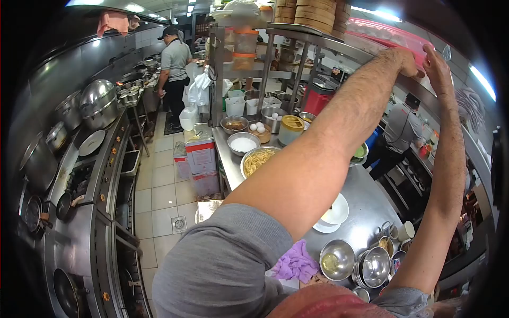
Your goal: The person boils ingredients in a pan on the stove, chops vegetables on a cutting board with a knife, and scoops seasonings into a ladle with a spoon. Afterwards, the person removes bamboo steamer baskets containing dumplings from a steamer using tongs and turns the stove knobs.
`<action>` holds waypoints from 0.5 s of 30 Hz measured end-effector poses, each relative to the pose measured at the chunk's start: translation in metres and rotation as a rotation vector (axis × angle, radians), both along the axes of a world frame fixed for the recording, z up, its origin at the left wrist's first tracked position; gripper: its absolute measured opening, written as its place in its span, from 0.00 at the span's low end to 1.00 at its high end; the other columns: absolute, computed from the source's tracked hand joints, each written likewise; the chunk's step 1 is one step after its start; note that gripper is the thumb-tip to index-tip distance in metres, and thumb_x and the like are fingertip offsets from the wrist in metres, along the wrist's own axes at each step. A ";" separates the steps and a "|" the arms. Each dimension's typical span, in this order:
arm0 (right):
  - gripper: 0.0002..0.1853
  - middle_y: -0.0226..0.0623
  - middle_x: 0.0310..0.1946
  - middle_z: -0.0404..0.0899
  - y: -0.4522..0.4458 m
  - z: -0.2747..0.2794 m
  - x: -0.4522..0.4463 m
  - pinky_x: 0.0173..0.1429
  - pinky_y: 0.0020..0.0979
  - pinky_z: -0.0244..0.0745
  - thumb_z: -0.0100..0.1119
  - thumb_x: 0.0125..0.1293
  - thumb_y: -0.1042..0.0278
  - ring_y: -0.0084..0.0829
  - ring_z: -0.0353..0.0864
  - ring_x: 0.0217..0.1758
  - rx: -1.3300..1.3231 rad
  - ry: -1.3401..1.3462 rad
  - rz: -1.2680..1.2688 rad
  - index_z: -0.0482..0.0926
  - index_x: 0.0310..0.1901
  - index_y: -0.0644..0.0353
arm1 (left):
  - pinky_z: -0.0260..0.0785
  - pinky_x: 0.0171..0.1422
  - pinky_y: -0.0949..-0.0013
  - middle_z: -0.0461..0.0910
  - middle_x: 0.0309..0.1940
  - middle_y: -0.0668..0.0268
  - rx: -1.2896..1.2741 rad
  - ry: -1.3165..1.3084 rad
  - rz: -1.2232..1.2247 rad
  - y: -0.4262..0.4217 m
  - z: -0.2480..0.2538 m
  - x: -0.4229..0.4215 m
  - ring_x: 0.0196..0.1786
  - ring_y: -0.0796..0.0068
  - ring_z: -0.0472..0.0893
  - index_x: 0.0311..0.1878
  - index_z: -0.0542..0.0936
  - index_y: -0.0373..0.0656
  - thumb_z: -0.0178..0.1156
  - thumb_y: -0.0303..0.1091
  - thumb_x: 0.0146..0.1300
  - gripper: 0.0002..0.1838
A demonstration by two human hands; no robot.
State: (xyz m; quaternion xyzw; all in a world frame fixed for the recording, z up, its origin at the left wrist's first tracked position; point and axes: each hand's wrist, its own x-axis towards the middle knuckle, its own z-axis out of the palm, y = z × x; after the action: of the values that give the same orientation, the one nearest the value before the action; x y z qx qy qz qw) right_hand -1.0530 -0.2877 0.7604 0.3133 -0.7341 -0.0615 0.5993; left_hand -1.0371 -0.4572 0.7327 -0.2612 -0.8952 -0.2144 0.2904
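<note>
Both arms reach up to the overhead shelf at the upper right. My left hand (402, 59) is at the front edge of a pink-red plastic tray (374, 26) that holds rounded pale items; its fingers are partly hidden. My right hand (437, 69) is raised at the tray's right corner, with fingers spread apart. Bamboo steamers (314, 15) are stacked left of the tray on the metal shelf (302, 30). Below the arms, the steel counter (366, 212) carries a bowl of noodles (258, 159) and a bowl of white contents (243, 142).
A person (175, 69) stands in the left aisle, and another person (397, 127) stands beyond the counter at right. Steel bowls (337, 258) and a purple cloth (297, 262) lie near the front. A stove line (106, 175) runs along the left. Red-white tins (201, 158) stand beside the counter.
</note>
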 end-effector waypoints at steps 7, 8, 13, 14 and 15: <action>0.24 0.45 0.51 0.74 0.018 0.008 -0.035 0.53 0.37 0.71 0.52 0.58 0.73 0.45 0.75 0.51 -0.005 -0.150 0.172 0.66 0.58 0.52 | 0.68 0.54 0.57 0.78 0.44 0.52 -0.144 0.383 -0.124 -0.027 -0.054 0.064 0.49 0.53 0.77 0.57 0.70 0.44 0.59 0.55 0.54 0.32; 0.24 0.45 0.51 0.74 0.021 0.006 -0.042 0.53 0.36 0.71 0.53 0.57 0.74 0.45 0.74 0.52 0.012 -0.111 0.179 0.66 0.58 0.52 | 0.69 0.50 0.56 0.79 0.41 0.51 -0.070 0.305 -0.142 -0.038 -0.082 0.100 0.46 0.51 0.78 0.57 0.70 0.44 0.60 0.53 0.54 0.31; 0.24 0.43 0.56 0.71 0.027 0.003 -0.054 0.58 0.34 0.69 0.50 0.59 0.77 0.42 0.71 0.58 0.072 -0.115 0.212 0.67 0.59 0.53 | 0.64 0.27 0.67 0.69 0.17 0.67 0.112 -0.239 -0.270 -0.115 -0.271 0.234 0.21 0.74 0.71 0.66 0.62 0.47 0.61 0.50 0.56 0.36; 0.23 0.42 0.57 0.71 0.025 0.001 -0.051 0.59 0.33 0.68 0.49 0.60 0.77 0.41 0.71 0.58 0.083 -0.131 0.235 0.68 0.59 0.54 | 0.63 0.27 0.69 0.68 0.18 0.68 0.177 -0.407 -0.214 -0.134 -0.319 0.260 0.22 0.77 0.70 0.65 0.63 0.47 0.60 0.47 0.58 0.33; 0.22 0.42 0.57 0.70 0.023 -0.001 -0.049 0.59 0.33 0.68 0.47 0.61 0.78 0.40 0.70 0.59 0.093 -0.147 0.257 0.68 0.59 0.55 | 0.63 0.28 0.70 0.68 0.19 0.69 0.259 -0.543 -0.059 -0.147 -0.352 0.297 0.23 0.79 0.69 0.64 0.65 0.46 0.60 0.45 0.59 0.31</action>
State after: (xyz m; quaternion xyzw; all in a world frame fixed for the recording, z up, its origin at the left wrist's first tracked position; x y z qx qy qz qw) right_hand -1.1019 -0.2642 0.7596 0.4359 -0.7262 0.0048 0.5316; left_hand -0.7398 -0.6038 0.3807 -0.1808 -0.8974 -0.3973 0.0650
